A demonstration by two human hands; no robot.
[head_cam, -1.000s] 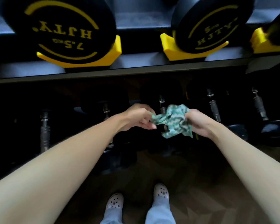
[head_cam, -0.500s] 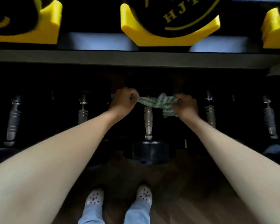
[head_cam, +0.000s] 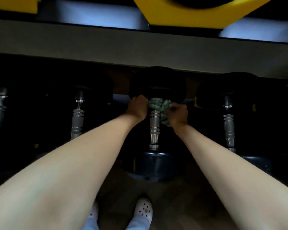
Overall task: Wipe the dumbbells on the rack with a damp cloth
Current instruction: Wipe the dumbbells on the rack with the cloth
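The dumbbell (head_cam: 154, 125) lies on the lower tier of the rack (head_cam: 90, 47). Its ridged metal handle runs toward the person between the two hands, with its far black head just beyond the knuckles and its near head down between the forearms. The cloth (head_cam: 157, 103), patterned green and white, is stretched across the far end of the handle, right against that head. The left hand (head_cam: 137, 106) has its fingers curled round one end of the cloth. The right hand (head_cam: 179, 114) grips the other end in a fist, and a loose bunch hangs just inside it against the handle. A neighbouring handle (head_cam: 77, 120) lies well outside the left hand, and another handle (head_cam: 228, 125) well outside the right.
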